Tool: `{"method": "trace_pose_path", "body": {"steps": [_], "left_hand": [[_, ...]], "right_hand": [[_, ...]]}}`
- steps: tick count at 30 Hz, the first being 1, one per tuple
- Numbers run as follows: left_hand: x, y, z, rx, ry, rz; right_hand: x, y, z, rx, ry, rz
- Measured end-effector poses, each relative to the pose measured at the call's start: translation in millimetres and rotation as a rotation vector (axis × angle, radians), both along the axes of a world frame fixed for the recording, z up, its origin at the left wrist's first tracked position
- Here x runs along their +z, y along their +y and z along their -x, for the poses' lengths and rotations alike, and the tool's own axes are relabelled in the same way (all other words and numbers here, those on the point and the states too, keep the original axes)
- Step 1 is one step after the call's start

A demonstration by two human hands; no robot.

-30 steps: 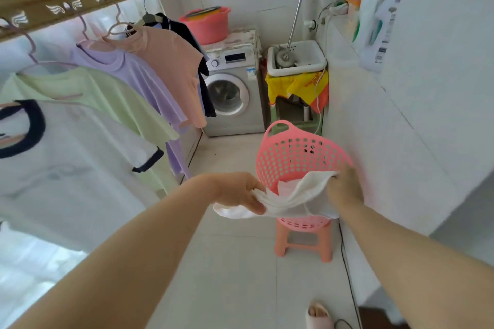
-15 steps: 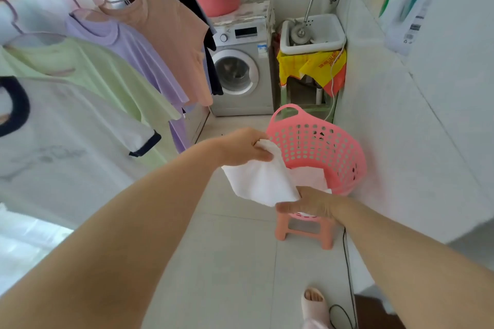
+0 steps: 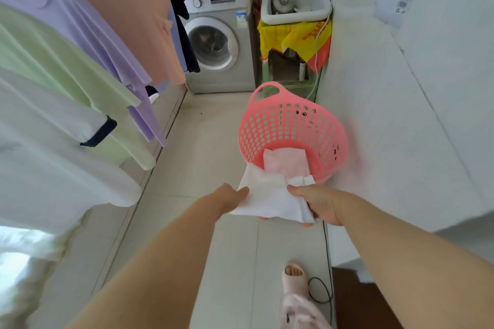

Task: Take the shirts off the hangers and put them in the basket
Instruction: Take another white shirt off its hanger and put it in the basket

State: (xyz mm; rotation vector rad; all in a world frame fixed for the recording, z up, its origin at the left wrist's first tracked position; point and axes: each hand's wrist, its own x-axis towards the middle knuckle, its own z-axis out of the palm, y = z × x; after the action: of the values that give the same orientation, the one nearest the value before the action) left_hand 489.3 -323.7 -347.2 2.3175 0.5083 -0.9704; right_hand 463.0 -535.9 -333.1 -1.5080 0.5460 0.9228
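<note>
Holding: both hands grip one white shirt (image 3: 270, 199) just in front of the pink basket (image 3: 291, 131).
Left hand (image 3: 230, 199): fingers closed on the shirt's left edge; fingertips are hidden under the cloth.
Right hand (image 3: 319, 204): fingers curled around the shirt's right side, thumb on top; part of the palm is covered by fabric.
White shirt: the front part hangs outside the basket rim, the far part already lies inside, looking pinkish there.
Hidden: the basket's support is covered by shirt and basket; I cannot tell what it stands on.
Foot (image 3: 295, 279): in a slipper, on the floor nearer than the basket, leg cut off at the bottom edge.
Hanging shirts: white one with dark trim (image 3: 53, 147), green (image 3: 66, 72), purple (image 3: 80, 21), peach (image 3: 133, 8), all left of the basket; tops and hangers are cut off.
Washing machine (image 3: 219, 37): behind the basket, by the far wall.
Change: half a second ago the left hand was raised above the rim; now both hands are low and level, and the camera looks more downward.
</note>
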Motion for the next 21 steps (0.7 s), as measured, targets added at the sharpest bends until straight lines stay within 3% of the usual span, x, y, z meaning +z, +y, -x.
{"method": "trace_pose_path", "body": {"steps": [6,10,12,16,18,20,21], "left_hand": [[7,-5,1,0.256,-0.358,0.267],[4,-12,19,0.028,-0.156,0.009],[3,-17,29,0.037,-0.051,0.016],[3,-22,40,0.189,-0.043,0.135],[5,-24,44,0.258,-0.017,0.194],[5,-27,47,0.311,0.022,0.242],[6,-28,48,0.325,0.037,0.261]], "right_hand": [[-3,-7,11,0.035,-0.025,0.004],[-11,3,23,0.040,-0.013,0.365],[-19,8,32,0.019,-0.094,0.524],[-24,8,49,-0.225,-0.137,0.663],[-26,8,50,-0.430,-0.051,0.677],[-25,10,54,-0.644,0.120,0.554],[-27,11,57,-0.739,0.167,0.369]]}}
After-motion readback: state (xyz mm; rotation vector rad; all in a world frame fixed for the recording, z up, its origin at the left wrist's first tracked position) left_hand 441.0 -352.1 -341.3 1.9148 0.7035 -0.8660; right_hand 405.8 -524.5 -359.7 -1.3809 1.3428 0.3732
